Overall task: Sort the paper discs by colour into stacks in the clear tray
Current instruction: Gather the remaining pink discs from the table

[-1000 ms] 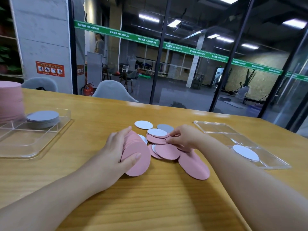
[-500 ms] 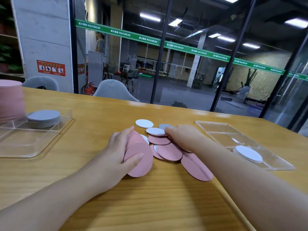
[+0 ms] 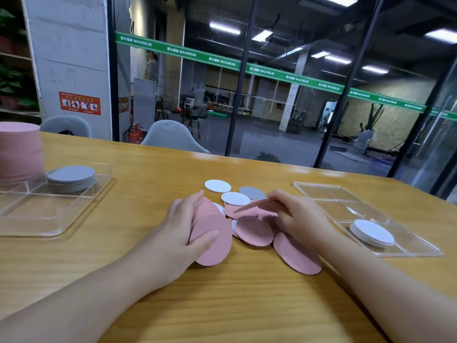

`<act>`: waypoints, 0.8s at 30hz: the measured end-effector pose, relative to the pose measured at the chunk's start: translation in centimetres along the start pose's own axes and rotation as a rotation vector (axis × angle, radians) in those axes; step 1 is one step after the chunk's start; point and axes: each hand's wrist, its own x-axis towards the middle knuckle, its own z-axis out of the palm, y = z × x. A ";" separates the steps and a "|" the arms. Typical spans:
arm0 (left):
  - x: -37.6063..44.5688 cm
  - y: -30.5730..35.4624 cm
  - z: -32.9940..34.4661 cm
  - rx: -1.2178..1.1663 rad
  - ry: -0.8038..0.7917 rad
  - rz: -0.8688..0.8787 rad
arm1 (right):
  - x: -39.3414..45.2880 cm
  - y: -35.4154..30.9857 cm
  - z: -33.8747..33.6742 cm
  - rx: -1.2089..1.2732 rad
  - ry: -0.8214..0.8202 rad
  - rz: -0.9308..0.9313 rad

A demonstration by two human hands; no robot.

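the left hand (image 3: 183, 229) is gripping a fanned bundle of pink discs (image 3: 212, 236) standing on edge on the bench (image 3: 222, 305), while the right hand (image 3: 296, 216) is pinching one pink disc (image 3: 252, 205) lifted above the loose pile (image 3: 249, 219). two clear trays are flanking them: the left tray (image 3: 49, 219) is holding two stacks, pink and grey; the right tray (image 3: 408, 248) is holding one white stack (image 3: 372, 232). bare bench is lying in front of the hands.

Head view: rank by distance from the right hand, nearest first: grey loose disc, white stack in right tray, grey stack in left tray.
From the right hand:
1. Grey loose disc, just beyond the fingertips, centre table.
2. White stack, right tray, off to the right.
3. Grey stack, left tray, far left.
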 end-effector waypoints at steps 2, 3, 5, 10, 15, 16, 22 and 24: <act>0.0 0.0 0.0 0.002 0.000 0.003 | -0.8 -0.4 -0.8 0.077 0.016 -0.044; -0.1 0.0 0.0 0.003 0.001 0.007 | -1.2 -0.6 -1.3 0.121 0.029 -0.070; -0.2 0.0 0.0 -0.001 -0.003 0.011 | -1.8 -1.3 -2.2 0.182 0.042 -0.108; 0.1 -0.3 -0.2 -0.041 -0.029 0.004 | -2.9 -3.6 -3.4 0.232 -0.111 -0.157; 0.2 -0.7 -0.3 -0.035 -0.058 0.032 | -2.9 -5.4 -3.1 0.133 -0.163 -0.187; 0.2 -0.7 -0.3 -0.037 -0.060 0.038 | -2.9 -5.6 -3.0 0.122 -0.155 -0.182; 0.1 -0.6 -0.3 -0.031 -0.055 0.044 | -3.1 -6.3 -2.2 0.093 -0.143 -0.112; 0.1 -0.6 -0.2 -0.027 -0.042 0.037 | -3.2 -6.7 -2.0 0.087 -0.193 -0.102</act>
